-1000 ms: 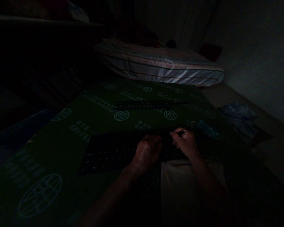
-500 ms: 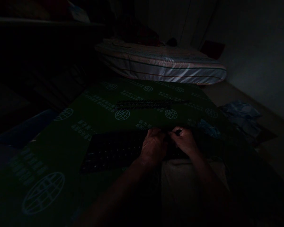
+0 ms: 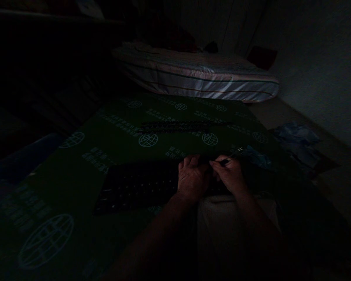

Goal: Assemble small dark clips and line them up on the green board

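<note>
1. One long, black, rectangular keyboard [image 3: 140, 183] with pale key marks is lying crosswise on a green, globe-printed surface [image 3: 117, 150], long axis running left to right, left end angling slightly nearer the camera.
2. Left hand [image 3: 193, 175] is lying over its right half, so most keys are stretching out leftward from there. Can't tell if it's gripping anything, way too dark lol.
3. Right hand [image 3: 229, 173] is sitting nearer the right end, pinching narrow around a thin, shiny-ended tool [image 3: 236, 153] that's slanting up-right, away from the keys.
</note>
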A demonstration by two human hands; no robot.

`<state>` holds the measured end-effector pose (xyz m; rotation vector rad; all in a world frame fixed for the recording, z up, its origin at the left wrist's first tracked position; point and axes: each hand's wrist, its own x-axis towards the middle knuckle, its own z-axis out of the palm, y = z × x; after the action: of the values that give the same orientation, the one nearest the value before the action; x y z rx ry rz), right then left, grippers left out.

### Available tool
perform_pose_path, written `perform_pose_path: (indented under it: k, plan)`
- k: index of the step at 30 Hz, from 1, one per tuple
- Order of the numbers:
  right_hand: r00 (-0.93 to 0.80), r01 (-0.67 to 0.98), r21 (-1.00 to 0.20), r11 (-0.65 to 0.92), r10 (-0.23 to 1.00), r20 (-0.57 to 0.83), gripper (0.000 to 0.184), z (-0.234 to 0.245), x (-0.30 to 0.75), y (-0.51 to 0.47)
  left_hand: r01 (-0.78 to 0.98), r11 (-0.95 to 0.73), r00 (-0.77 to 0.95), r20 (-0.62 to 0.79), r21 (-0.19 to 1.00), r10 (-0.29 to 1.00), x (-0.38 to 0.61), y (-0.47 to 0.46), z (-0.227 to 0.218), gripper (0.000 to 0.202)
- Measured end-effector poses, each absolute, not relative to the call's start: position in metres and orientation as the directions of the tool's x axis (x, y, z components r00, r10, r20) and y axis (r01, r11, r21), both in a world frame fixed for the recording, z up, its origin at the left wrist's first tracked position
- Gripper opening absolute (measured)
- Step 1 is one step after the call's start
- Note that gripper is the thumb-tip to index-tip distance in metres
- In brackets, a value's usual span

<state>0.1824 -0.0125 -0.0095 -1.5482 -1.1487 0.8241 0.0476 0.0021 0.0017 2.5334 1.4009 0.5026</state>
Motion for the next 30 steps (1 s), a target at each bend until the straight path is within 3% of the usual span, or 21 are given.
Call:
perform_pose_path:
  k: [13, 21, 25, 30]
  plan:
    - [0.351, 0.151, -0.988, -0.026, 0.936, 0.029, 0.027, -0.012, 0.183, -0.012, 0.755, -0.510, 0.470, 0.203, 0.412, 0.859, 0.047, 0.003, -0.002, 0.016]
    - [0.477, -0.088, -0.996, -0.002, 0.878, -0.044, 0.031, -0.006, 0.183, -0.013, 0.699, -0.514, 0.446, 0.258, 0.498, 0.857, 0.044, 0.008, -0.009, 0.006]
    - [0.472, -0.162, -0.983, 0.086, 0.882, -0.001, 0.033, -0.005, 0.185, -0.012, 0.599, -0.530, 0.432, 0.315, 0.600, 0.845, 0.040, 0.012, -0.011, 0.004]
    - [0.424, -0.091, -0.985, 0.145, 0.901, 0.093, 0.047, -0.008, 0.186, -0.012, 0.454, -0.443, 0.378, 0.283, 0.773, 0.882, 0.034, 0.015, -0.011, 0.007]
